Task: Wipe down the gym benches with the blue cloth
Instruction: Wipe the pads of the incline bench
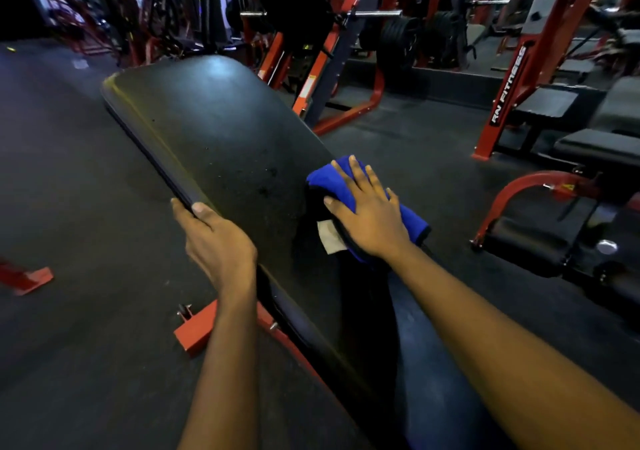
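**A:** What does the head view give you?

**B:** On my screen a black padded bench (pixel 214 131) runs from the near right corner away to the upper left, with a dull sheen on its far end. Everything else I'll place against that bench.

**A:** Hands?

**B:** The left hand (pixel 216 242) is clamped on the bench's left edge, with the thumb on top and the fingers curled under the rim. The right hand (pixel 370 214) lies flat with its fingers spread, pressing down and gripping nothing.

**A:** And the cloth?

**B:** The blue cloth (pixel 332 179) is bunched under that right palm, on the bench's right edge about halfway along. Blue folds show past the fingertips and behind the wrist. A white tag (pixel 330 238) pokes out on the side toward the bench's middle.

**A:** Surroundings?

**B:** A red foot (pixel 197 332) of the frame sticks out below the bench's left side, resting on the dark floor (pixel 86 207). Beyond the far end is a rack holding black weight plates (pixel 398 41). Well off to the right is a red upright (pixel 509 93) lettered "RN FITNESS".
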Tool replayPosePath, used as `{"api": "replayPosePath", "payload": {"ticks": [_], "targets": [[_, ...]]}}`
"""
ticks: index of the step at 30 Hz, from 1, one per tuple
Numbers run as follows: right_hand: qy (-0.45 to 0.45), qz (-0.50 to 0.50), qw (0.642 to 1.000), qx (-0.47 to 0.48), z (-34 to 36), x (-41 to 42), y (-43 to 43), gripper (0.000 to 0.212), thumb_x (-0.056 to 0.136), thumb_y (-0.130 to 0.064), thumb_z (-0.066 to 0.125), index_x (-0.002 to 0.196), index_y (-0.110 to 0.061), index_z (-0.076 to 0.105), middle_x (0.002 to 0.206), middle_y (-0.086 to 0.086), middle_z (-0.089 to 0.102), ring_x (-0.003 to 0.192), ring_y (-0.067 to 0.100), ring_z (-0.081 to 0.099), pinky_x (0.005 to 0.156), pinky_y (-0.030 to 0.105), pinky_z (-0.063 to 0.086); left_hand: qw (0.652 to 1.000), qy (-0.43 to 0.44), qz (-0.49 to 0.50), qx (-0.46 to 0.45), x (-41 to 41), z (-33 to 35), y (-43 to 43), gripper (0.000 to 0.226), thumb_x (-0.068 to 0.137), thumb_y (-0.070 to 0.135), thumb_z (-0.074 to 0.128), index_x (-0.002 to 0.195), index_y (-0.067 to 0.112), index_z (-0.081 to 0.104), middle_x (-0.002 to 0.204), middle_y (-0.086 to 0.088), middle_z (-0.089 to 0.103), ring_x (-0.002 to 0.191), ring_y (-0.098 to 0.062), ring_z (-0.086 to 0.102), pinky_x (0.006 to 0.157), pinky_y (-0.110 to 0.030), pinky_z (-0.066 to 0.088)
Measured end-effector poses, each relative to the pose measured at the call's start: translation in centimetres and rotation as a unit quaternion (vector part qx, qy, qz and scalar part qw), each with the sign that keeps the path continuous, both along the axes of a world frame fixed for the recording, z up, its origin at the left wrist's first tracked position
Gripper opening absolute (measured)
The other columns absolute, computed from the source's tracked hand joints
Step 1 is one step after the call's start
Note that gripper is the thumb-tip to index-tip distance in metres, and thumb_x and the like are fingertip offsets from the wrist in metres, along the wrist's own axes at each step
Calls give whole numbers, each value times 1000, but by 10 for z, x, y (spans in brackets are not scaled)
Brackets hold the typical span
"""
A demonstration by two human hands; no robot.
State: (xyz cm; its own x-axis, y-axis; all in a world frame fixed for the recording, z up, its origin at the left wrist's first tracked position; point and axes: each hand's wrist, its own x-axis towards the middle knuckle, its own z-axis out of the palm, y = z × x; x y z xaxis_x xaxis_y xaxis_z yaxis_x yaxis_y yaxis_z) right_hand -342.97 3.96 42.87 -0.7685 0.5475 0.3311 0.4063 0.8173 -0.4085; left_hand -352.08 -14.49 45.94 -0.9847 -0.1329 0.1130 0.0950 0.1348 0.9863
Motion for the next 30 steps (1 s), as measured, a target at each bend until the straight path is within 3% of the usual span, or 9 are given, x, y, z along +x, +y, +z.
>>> {"api": "replayPosePath", "payload": {"ticks": [8,9,11,13,15,18,19,22,30], "targets": [[-22,33,999,32,-38,83,-2,70,88,-74,14,151,-51,-6,161,-20,-17,150,12,-14,121,53,6,998,18,50,-38,9,5,5,48,107,36,22,154,27,26,150,-5,44,138,-24,38,110,-33,28],[-31,32,998,34,-38,82,-2,71,87,-75,13,151,-51,-7,161,-20,-19,151,13,-14,121,54,7,997,24,57,-38,10,6,5,48,107,35,23,154,26,27,142,0,51,131,-13,46,106,-29,30],[-33,22,999,36,-29,65,1,72,86,-74,10,152,-49,-7,163,-15,-16,152,20,-7,118,57,12,997,28,60,-40,15,9,8,47,108,31,23,154,23,27,103,15,56,84,25,48,80,-17,30],[-21,17,999,27,-14,32,9,72,88,-74,13,152,-48,-5,164,-10,-11,152,25,0,114,61,18,997,21,60,-41,20,11,10,47,108,30,23,154,21,28,98,11,49,59,20,40,67,-13,22],[-16,32,999,15,5,-8,17,70,92,-72,22,153,-48,-2,165,-8,-9,151,27,3,113,62,18,997,18,59,-39,20,10,8,47,108,31,23,154,22,28,114,7,56,70,10,39,76,-14,27],[-20,56,998,4,30,-49,20,68,94,-70,24,153,-47,-2,165,-7,-9,151,27,1,114,62,16,996,28,62,-61,15,8,5,46,108,31,23,153,21,29,92,22,50,69,19,46,72,0,33],[-20,58,998,9,31,-52,18,68,94,-70,22,153,-47,-2,165,-7,-10,151,27,0,115,63,14,996,29,62,-63,12,6,4,47,108,31,24,153,21,28,103,19,56,86,22,50,77,3,29],[-14,70,997,36,18,-27,8,69,93,-72,17,153,-46,-6,164,-9,-13,152,25,-6,117,62,7,996,24,60,-59,6,4,3,48,107,34,23,153,23,29,148,0,45,132,-14,43,97,-21,27],[-30,33,997,56,11,-18,-5,70,88,-74,7,150,-49,-13,163,-11,-19,151,23,-12,118,60,6,997,41,47,-36,2,0,3,47,107,32,24,153,22,29,125,9,53,105,-8,50,90,-24,32]]}}
